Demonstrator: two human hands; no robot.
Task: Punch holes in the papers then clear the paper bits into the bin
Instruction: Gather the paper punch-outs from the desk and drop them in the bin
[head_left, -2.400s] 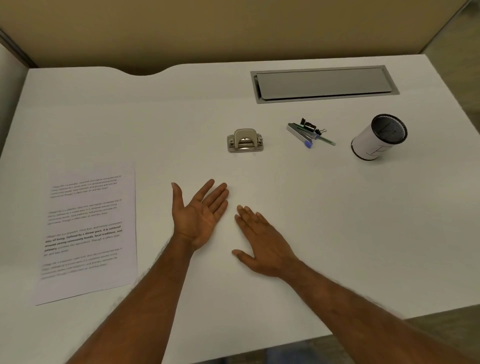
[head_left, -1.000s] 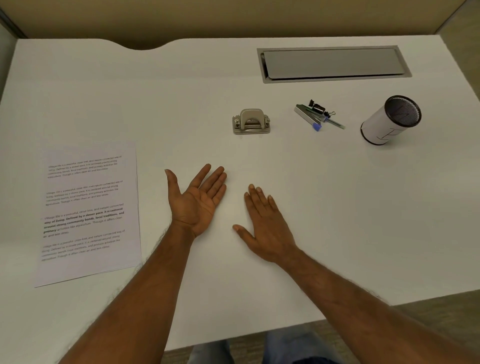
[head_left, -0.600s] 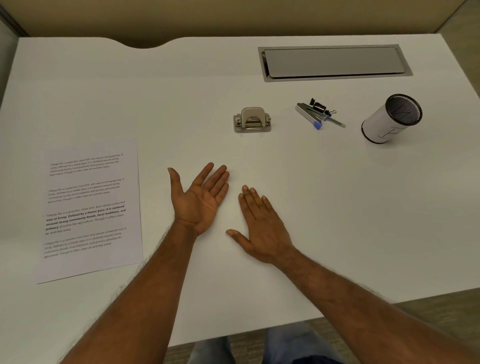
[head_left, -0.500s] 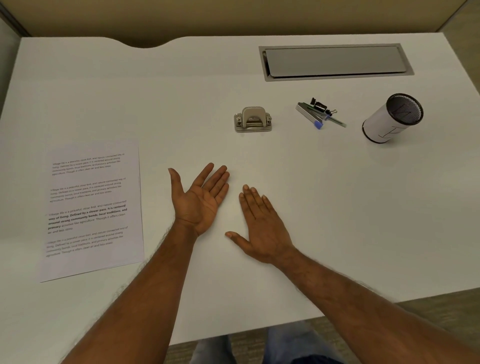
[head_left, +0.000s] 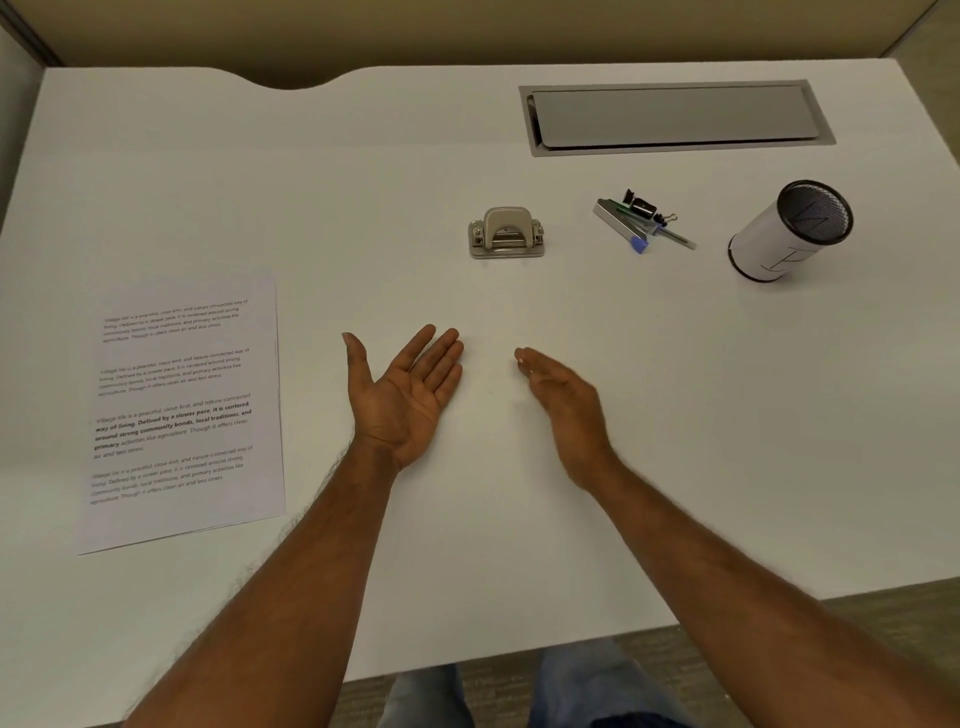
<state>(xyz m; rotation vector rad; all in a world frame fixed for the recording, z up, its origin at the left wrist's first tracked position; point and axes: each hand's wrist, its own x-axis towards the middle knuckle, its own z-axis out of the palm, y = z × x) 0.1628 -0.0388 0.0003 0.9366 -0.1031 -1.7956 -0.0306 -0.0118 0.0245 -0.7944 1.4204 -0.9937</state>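
Observation:
A small stack of printed papers (head_left: 182, 410) lies flat at the left of the white desk (head_left: 675, 415). The silver hole punch (head_left: 506, 234) sits beyond my hands, near the desk's middle. A white cylindrical bin (head_left: 789, 231) with a dark mesh inside stands at the right. My left hand (head_left: 405, 395) rests palm up on the desk, fingers straight, holding nothing. My right hand (head_left: 566, 410) is turned on its edge just right of it, fingers extended and empty. Faint pale specks lie on the desk between my hands and the punch.
A staple box, binder clips and a pen (head_left: 641, 223) lie in a cluster between the punch and the bin. A grey cable hatch (head_left: 675, 117) is set into the desk's far right. The near desk edge runs above my knees.
My right hand has rolled from palm-down flat on the desk onto its edge, fingers lifted. My left hand stays palm up.

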